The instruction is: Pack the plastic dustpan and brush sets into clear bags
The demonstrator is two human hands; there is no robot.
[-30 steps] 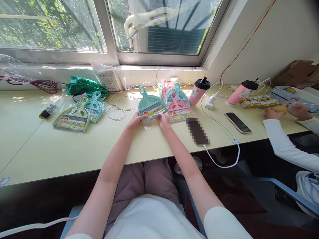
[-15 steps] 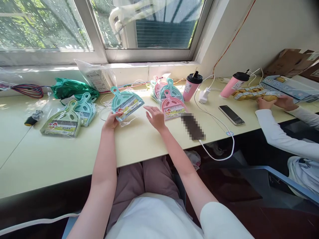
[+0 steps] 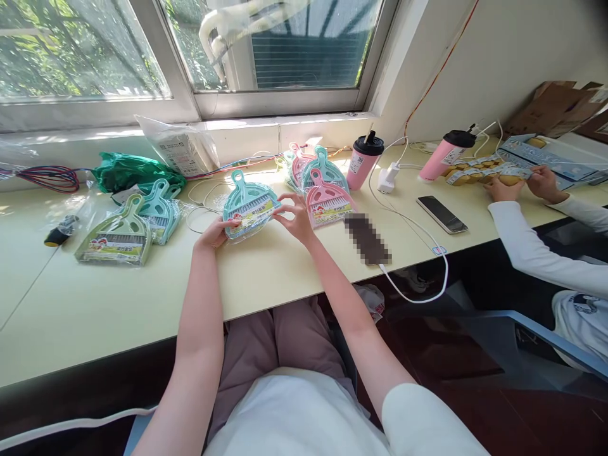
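Observation:
In front of me a teal mini dustpan and brush set (image 3: 251,201), wrapped in clear plastic with a printed label, is held between both hands. My left hand (image 3: 213,234) grips its lower left corner, thumb over the label. My right hand (image 3: 297,217) pinches its right edge with thumb and fingers. To the left lie a green dustpan set (image 3: 115,231) and a teal dustpan set (image 3: 160,210), both in clear wrapping. Just right of my right hand are a pink dustpan set (image 3: 329,201) and another teal set (image 3: 322,170), overlapping.
A blurred-out dark phone (image 3: 367,239) on a white cable, another phone (image 3: 441,214), pink cups (image 3: 365,161) and a charger (image 3: 388,178) occupy the right. A co-worker's hands (image 3: 504,189) hold wrapped yellowish items. A green plastic bag (image 3: 137,172) and a screwdriver-like handle (image 3: 61,233) are left.
My right hand, open and apart before, has closed on the dustpan set's right edge. The set has turned more upright and shifted slightly right.

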